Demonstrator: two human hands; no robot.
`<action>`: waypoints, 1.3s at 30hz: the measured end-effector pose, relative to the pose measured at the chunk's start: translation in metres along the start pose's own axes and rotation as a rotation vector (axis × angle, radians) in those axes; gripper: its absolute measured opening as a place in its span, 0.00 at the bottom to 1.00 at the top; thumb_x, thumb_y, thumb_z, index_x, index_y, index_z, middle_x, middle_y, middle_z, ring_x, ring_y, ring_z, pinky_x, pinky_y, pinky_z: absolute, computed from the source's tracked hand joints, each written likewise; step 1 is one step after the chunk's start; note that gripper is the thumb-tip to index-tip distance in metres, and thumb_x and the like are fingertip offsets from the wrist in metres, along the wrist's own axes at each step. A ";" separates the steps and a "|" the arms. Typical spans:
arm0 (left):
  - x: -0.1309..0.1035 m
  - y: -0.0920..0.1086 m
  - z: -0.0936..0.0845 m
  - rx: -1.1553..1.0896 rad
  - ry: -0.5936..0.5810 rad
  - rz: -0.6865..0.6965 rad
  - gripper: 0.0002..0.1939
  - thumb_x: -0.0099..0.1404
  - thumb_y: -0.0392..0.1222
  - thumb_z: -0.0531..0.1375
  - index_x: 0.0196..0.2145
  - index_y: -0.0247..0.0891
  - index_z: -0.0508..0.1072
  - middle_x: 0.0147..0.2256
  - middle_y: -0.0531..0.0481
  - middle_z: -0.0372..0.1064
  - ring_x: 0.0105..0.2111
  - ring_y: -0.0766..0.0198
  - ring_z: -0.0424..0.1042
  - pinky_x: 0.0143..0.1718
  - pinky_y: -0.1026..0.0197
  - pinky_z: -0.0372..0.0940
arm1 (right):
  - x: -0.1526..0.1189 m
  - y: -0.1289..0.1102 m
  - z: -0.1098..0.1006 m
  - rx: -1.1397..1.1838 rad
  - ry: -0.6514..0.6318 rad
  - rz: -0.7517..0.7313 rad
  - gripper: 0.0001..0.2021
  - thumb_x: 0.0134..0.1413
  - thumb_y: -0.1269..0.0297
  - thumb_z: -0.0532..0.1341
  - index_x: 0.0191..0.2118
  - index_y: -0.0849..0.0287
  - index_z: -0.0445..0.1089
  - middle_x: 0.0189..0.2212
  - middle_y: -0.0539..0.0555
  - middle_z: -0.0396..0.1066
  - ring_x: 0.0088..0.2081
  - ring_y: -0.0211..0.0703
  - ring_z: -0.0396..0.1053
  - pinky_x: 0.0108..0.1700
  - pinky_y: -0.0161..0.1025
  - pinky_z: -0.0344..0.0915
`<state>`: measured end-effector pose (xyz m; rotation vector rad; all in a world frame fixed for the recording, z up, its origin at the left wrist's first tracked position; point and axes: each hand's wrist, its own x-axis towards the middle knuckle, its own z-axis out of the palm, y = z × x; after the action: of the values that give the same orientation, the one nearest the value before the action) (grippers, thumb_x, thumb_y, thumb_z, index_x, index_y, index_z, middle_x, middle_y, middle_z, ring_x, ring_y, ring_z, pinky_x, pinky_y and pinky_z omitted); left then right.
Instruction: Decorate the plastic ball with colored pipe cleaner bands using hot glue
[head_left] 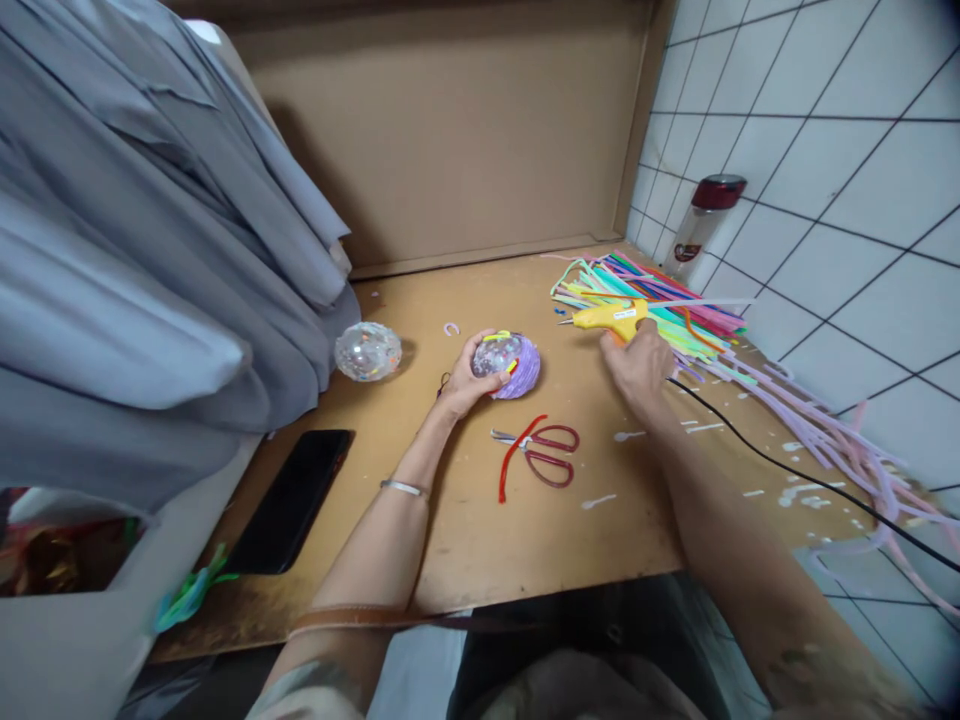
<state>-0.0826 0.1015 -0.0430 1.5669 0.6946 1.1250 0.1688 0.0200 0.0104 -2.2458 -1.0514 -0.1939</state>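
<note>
My left hand (474, 378) is closed around a clear ball partly covered in purple pipe cleaner (529, 368). Small yellow and red bits show on the ball near my fingers. In my right hand (642, 368) is a yellow glue gun (611, 318), its metal nozzle pointing left, apart from the ball. A clear glue stick sticks out of its back. Between my arms lie red-handled scissors (551, 462), with a short red pipe cleaner (513, 468) across them. A second clear ball (368, 351) rests on the table to the left of my left hand.
Many coloured pipe cleaners (701, 335) are heaped at the right, below a red-lidded bottle (701, 225) by the tiled wall. The glue gun's black cord (780, 455) runs right. A black phone (291, 502) lies at left, near grey cloth (150, 250). White glue drips mark the table (465, 540).
</note>
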 end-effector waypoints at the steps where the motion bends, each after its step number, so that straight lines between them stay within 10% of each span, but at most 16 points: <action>1: 0.000 -0.002 -0.001 -0.007 -0.001 0.003 0.51 0.41 0.57 0.76 0.60 0.43 0.63 0.56 0.43 0.69 0.55 0.51 0.70 0.58 0.54 0.63 | -0.001 -0.002 0.000 0.036 0.013 -0.023 0.22 0.54 0.53 0.59 0.49 0.64 0.68 0.37 0.66 0.76 0.40 0.60 0.73 0.40 0.47 0.65; 16: -0.004 0.003 0.002 -0.060 -0.002 -0.027 0.50 0.39 0.54 0.77 0.58 0.43 0.65 0.55 0.44 0.69 0.53 0.52 0.71 0.58 0.54 0.64 | -0.026 -0.015 0.007 0.218 0.142 -0.463 0.14 0.49 0.57 0.59 0.40 0.58 0.68 0.31 0.60 0.75 0.34 0.55 0.71 0.34 0.44 0.62; 39: -0.002 0.000 -0.002 -0.102 -0.048 -0.019 0.50 0.40 0.55 0.77 0.59 0.44 0.63 0.58 0.44 0.68 0.57 0.50 0.70 0.62 0.52 0.61 | -0.025 -0.010 0.003 0.124 0.107 -0.595 0.12 0.54 0.57 0.57 0.39 0.58 0.68 0.33 0.59 0.74 0.36 0.53 0.70 0.34 0.42 0.58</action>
<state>-0.0850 0.0999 -0.0436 1.4938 0.6096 1.0889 0.1443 0.0109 0.0030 -1.7397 -1.5982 -0.4772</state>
